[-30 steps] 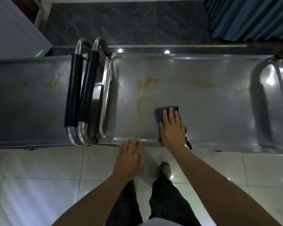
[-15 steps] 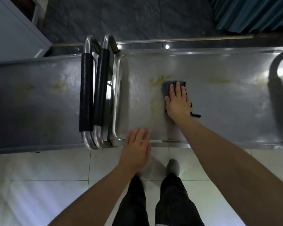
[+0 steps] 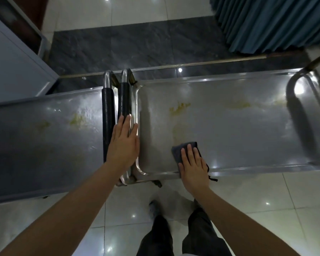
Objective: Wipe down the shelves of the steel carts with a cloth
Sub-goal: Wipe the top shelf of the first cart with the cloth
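Right cart: your work surface is the top shelf of the right cart (image 3: pixel 238 137), a steel tray whose long axis runs left to right across your view, its near rim just under your right wrist.
Left cart: the left cart (image 3: pixel 44 141) butts against it on the left, its shelf lying the same way and showing yellowish smears of its own.
Handles: two black-padded handles (image 3: pixel 116 115) stand side by side between the carts, running near to far.
Left hand: your left hand (image 3: pixel 125 143) lies flat, fingers straight, on the right one of the handles; it grasps nothing and seems only to steady the cart.
Right hand: your right hand (image 3: pixel 192 163) presses palm-down with straight fingers on the cloth, not curled round it.
Cloth: the dark grey cloth (image 3: pixel 181 150) sits at the near edge of the right shelf, toward its left end, a corner hanging over the rim.
Stain: the clearest yellow stain (image 3: pixel 179 108) lies straight ahead of the cloth, toward the far rim and slightly left; fainter marks lie further right along the far side.
Next stroke: judging from this, you push away from yourself, across the shelf's short axis, and your right hand is the nearer one.
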Tool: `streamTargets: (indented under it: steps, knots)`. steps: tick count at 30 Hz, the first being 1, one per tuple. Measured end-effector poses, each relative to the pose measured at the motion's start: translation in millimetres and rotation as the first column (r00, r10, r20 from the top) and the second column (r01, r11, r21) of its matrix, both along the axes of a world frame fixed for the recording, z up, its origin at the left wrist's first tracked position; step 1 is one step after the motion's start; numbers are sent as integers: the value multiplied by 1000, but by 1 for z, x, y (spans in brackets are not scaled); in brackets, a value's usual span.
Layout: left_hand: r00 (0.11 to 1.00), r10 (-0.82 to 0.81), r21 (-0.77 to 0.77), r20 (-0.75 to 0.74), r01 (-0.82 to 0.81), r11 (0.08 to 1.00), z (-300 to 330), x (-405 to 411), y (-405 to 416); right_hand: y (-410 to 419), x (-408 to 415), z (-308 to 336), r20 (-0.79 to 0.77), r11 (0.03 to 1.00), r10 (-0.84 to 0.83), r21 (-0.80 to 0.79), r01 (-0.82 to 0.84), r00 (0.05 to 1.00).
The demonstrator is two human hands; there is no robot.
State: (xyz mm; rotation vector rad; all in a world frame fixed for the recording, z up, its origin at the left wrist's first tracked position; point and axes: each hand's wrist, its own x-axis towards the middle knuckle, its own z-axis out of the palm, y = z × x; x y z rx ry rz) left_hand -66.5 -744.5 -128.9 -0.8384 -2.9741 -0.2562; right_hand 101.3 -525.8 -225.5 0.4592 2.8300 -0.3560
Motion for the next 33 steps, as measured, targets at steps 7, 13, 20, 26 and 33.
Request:
streamTargets:
  steps: [7,13,20,26,33]
  knots:
    - [999,23,-58,-22,-25,998,-7,2,1,18,-86,0,-3,995,-94,-36,94,996]
    - [998,8,-120,-62,-15,993,-7,2,2,33,-162,0,-40,979,-199,-47,197,979]
    - [999,35,-108,-33,-39,993,-7,3,2,7,-157,-2,-54,990,-138,-36,136,989]
    - [999,45,-95,-12,-46,994,-4,5,2,-32,-71,-4,-90,993,-119,-20,117,989]
    - [999,49,-100,10,-48,994,-5,6,1,-62,-6,-14,-112,998,-47,37,51,993]
